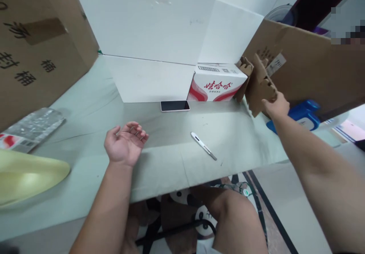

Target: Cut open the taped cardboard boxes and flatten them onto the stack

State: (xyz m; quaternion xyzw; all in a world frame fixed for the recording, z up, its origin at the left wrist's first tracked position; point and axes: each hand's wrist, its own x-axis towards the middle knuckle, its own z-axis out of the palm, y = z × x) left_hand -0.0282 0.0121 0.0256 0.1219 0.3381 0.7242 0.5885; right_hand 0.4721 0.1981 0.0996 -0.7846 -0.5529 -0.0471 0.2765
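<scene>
My right hand (278, 105) grips the lower edge of a notched piece of brown cardboard (260, 90) at the right side of the table. My left hand (125, 142) is palm up over the table, fingers loosely curled and apart, holding nothing. Between the hands lies a white utility knife (203, 145), slanting on the tabletop. A phone (175, 106) with a dark screen lies flat at the foot of the white cardboard (154, 80). Beside the gripped cardboard stands a white box with red print (218, 83).
Large brown cartons stand on the left (42, 52) and right (310, 64). A blue object (309, 117) lies behind my right wrist. At the left are a clear plastic package (40, 126) and a pale yellow curved object (31, 176). The table's front edge (182, 188) runs above my knees.
</scene>
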